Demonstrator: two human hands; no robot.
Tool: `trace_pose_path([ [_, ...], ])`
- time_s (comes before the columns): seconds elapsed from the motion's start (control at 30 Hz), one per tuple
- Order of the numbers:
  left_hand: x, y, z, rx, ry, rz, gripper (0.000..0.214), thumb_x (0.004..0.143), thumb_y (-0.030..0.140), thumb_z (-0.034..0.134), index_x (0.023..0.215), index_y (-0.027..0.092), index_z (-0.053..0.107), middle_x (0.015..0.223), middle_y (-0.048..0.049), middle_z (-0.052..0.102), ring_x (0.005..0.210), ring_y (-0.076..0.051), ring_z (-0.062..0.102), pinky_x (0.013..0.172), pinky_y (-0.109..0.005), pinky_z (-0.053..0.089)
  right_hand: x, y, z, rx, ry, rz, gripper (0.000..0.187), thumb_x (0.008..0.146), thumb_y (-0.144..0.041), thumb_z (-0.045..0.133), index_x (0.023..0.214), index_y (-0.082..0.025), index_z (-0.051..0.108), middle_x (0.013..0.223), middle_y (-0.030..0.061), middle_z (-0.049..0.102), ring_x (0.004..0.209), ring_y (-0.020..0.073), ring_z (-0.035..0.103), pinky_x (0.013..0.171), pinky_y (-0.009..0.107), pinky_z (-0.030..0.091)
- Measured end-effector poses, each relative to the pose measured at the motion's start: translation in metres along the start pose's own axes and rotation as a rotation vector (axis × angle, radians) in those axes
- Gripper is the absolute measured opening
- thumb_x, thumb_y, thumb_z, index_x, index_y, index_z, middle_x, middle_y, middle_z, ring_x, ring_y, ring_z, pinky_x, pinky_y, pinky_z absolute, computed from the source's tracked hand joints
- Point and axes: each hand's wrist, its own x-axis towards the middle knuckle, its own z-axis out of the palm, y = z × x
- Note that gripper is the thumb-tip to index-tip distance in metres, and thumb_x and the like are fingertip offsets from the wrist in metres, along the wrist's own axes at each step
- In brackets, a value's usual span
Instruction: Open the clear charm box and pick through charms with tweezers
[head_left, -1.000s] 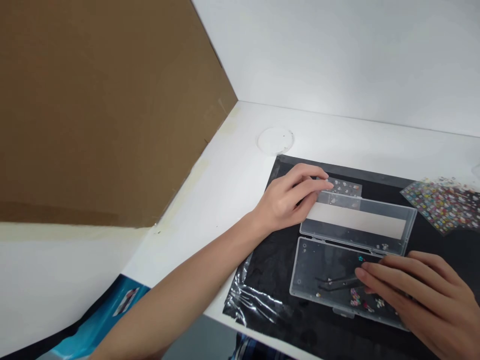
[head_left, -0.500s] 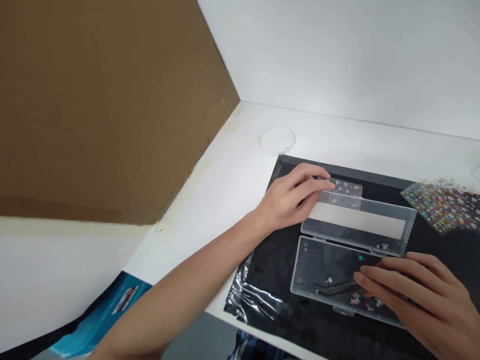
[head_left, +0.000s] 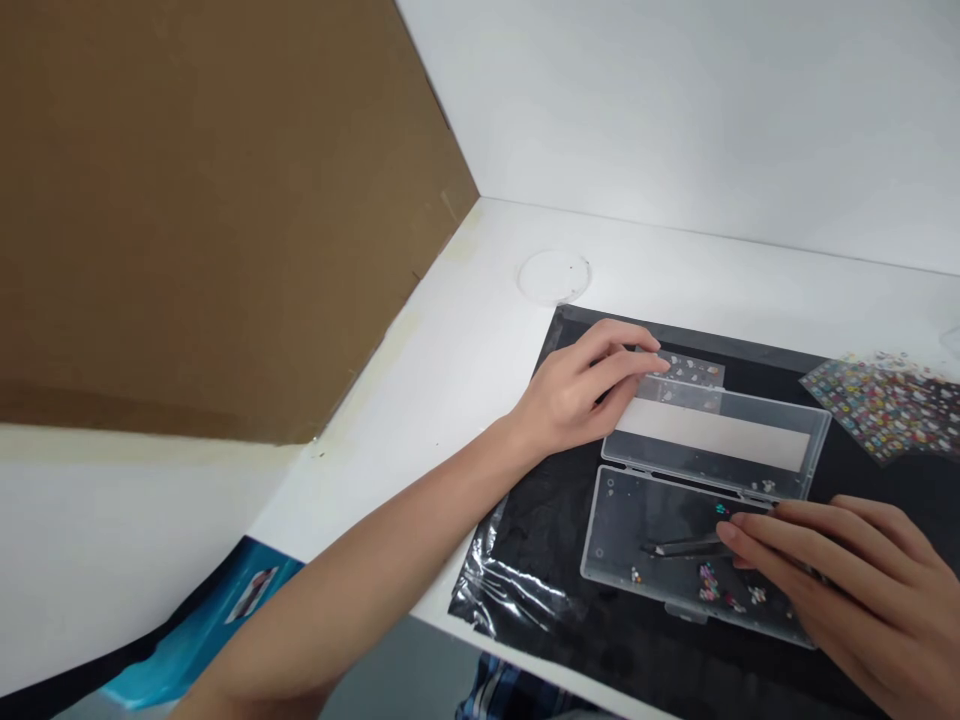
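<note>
A clear hinged plastic case (head_left: 589, 530) lies unfolded on a black mat (head_left: 540, 530), with small colourful gems (head_left: 707, 582) scattered in its near half. My right hand (head_left: 847, 570) is closed around slim tweezers (head_left: 690, 547), whose tips point left, low over the near half. Whether the tips grip a piece is too small to tell. My left hand (head_left: 581, 395) rests at the far left corner of the lid half, its fingertips on the edge of a clear sticker sheet (head_left: 694, 372). The sheet lies partly behind the lid; the left thumb is mostly hidden.
A larger sheet of multicoloured stickers (head_left: 892, 410) lies at the right of the mat. A clear round dish (head_left: 553, 277) sits behind the mat. A brown cardboard panel (head_left: 225, 220) stands on the left, and a blue package (head_left: 202, 630) is below the left forearm.
The tweezers now show plainly over the near half. A pale piece that lay near their tips no longer shows apart. My right hand shifted slightly; my left hand stays put.
</note>
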Motion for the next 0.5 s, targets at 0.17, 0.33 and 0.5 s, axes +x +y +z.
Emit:
trace_pose_path([
  [0.17,0.0,0.0005,0.0001,0.012,-0.004,-0.023,0.031,0.104,0.001,0.06,0.125,0.023,0.066,0.124,-0.0074,0.073,0.1,-0.015,0.073,0.08,-0.029,0.065,-0.0017,-0.0025,0.0008,0.016,0.0,-0.015,0.044,0.109,0.0,0.051,0.128,-0.029,0.077,0.11,-0.0036,0.086,0.1,0.0149,0.075,0.105,0.037,0.048],
  [0.33,-0.0001,0.0001,0.0004,-0.003,-0.005,-0.011,0.032,0.102,-0.002,0.061,0.125,0.019,0.067,0.124,-0.0092,0.072,0.1,-0.015,0.072,0.079,-0.028,0.064,-0.0022,-0.0038,0.0013,0.009,0.004,0.026,0.049,0.108,-0.003,0.053,0.139,-0.033,0.074,0.111,-0.0045,0.086,0.103,0.0157,0.076,0.106,0.036,0.05],
  [0.5,0.0002,-0.0001,-0.0003,-0.008,-0.008,-0.012,0.032,0.102,-0.002,0.061,0.125,0.019,0.068,0.124,-0.0093,0.073,0.101,-0.015,0.072,0.079,-0.027,0.064,0.0001,-0.0081,0.0032,0.051,0.007,0.041,0.042,0.111,-0.004,0.049,0.128,-0.031,0.076,0.108,-0.0056,0.086,0.101,0.0139,0.075,0.105,0.034,0.048],
])
